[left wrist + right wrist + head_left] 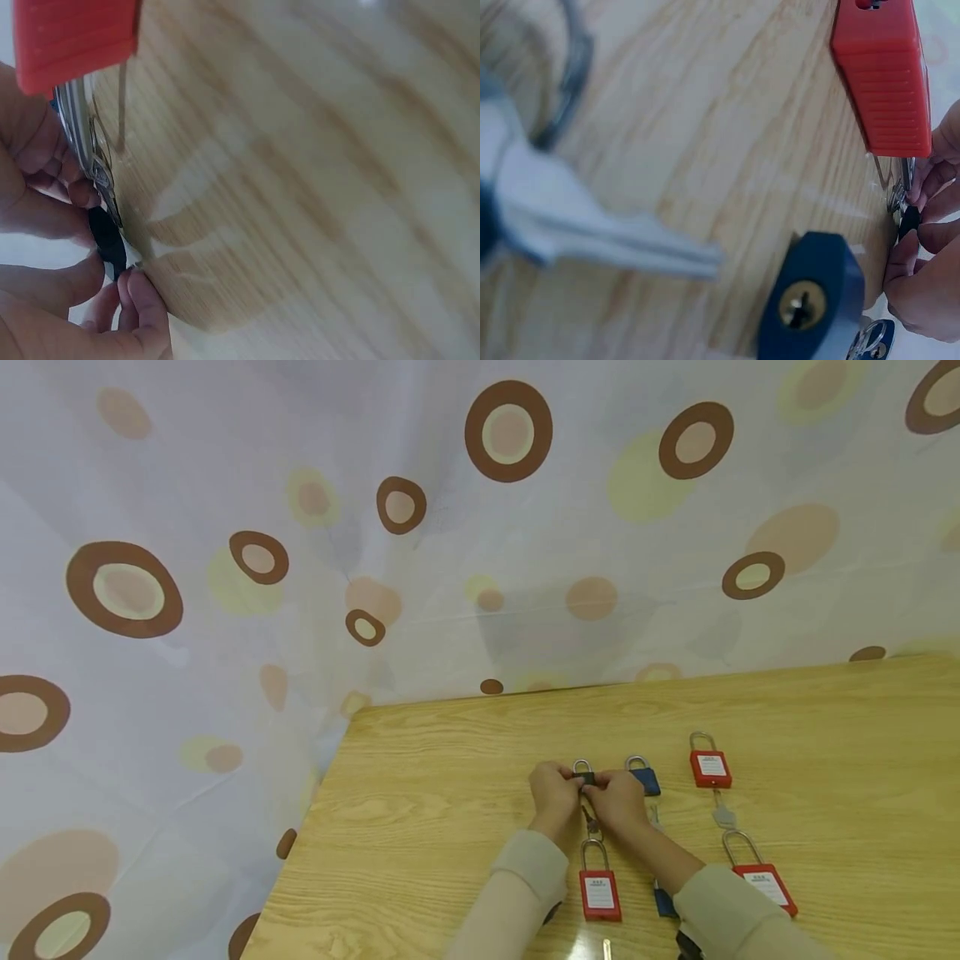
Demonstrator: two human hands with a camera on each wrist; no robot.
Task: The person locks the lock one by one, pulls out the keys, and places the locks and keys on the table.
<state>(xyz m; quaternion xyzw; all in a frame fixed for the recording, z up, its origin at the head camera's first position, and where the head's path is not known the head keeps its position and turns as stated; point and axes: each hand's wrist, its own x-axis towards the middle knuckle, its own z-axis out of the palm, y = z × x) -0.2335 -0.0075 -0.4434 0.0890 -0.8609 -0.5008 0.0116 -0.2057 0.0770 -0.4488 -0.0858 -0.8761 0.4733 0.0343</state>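
In the head view my left hand (552, 793) and right hand (619, 803) meet over a small dark padlock (584, 776) with a silver shackle. Each hand pinches one side of its body between thumb and fingers. The same dark body (109, 244) shows between fingertips in the left wrist view. Fingers partly cover the lock, so its keyhole is hidden. Just below lies a key on a ring (592, 827), near the shackle of a red padlock (600, 895). A blue padlock (645, 780) lies right beside my right hand.
To the right, a red padlock (710, 768) has a key (723, 815) below it, with another red padlock (765, 885) nearer. Another blue padlock (810, 292) lies under my right forearm. A patterned curtain (435, 568) borders the wooden table (420, 810).
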